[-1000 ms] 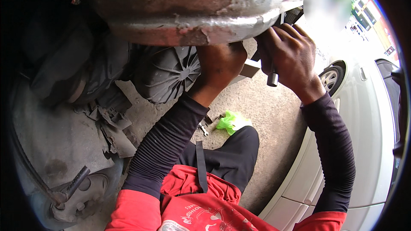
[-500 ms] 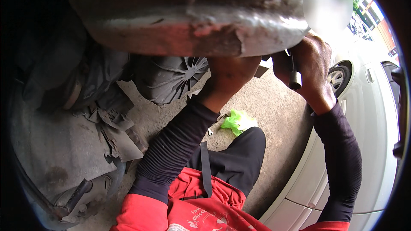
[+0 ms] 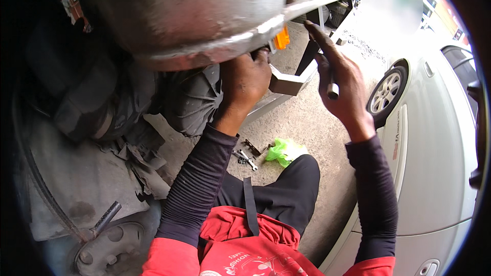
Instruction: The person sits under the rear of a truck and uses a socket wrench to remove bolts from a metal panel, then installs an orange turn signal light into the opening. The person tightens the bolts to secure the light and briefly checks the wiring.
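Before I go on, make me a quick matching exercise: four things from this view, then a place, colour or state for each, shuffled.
Things:
1. left hand
2. right hand
3. bag
4. car

Descriptions:
A. bright green, on the ground
B. holding a metal tool
C. pale, at the right of the view
D. at the lower edge of the panel

Pairs: 1-D, 2-B, 3-A, 4-C
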A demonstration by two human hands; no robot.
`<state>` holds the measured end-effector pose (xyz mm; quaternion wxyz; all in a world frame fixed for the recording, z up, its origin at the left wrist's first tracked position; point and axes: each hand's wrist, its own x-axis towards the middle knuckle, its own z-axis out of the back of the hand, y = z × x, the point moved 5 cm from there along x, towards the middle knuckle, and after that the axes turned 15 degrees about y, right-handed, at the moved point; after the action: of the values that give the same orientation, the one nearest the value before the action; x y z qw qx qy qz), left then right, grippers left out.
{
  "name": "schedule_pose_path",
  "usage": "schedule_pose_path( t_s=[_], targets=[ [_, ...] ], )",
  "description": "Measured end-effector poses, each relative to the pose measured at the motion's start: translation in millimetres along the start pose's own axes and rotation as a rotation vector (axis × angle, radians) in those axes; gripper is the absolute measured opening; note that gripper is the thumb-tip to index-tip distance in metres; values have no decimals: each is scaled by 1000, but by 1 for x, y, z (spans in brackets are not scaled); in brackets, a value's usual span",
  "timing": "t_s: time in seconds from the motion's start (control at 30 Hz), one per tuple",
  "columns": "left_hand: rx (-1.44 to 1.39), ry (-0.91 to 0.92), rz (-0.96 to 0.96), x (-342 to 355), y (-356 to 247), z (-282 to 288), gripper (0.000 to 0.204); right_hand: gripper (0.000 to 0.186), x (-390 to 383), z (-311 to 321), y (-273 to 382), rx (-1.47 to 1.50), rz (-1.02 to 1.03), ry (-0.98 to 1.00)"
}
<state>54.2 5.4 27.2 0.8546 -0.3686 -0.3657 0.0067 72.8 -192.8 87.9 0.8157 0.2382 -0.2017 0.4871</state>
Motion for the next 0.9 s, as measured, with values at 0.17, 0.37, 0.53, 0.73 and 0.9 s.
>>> schedule_pose_path(
  t_s=[0.17, 0.37, 0.53, 0.73, 0.9],
  targets=[
    [-797, 130, 240, -3, 13, -3, 11, 47, -2, -38, -16, 91, -124, -115],
    [-1031, 207, 274, -5, 10, 9, 22, 74, 26, -69, -14, 66, -152, -275],
    [-979, 205, 352, 4, 9, 12, 21, 67, 25, -60, -16, -2, -163, -240],
    [-1026, 274, 427, 12, 12, 10, 15, 65, 28, -55, -15, 11, -145, -251],
    [-871, 245, 514, 6, 18, 13, 14, 65, 23, -75, -22, 32, -133, -285]
  ],
)
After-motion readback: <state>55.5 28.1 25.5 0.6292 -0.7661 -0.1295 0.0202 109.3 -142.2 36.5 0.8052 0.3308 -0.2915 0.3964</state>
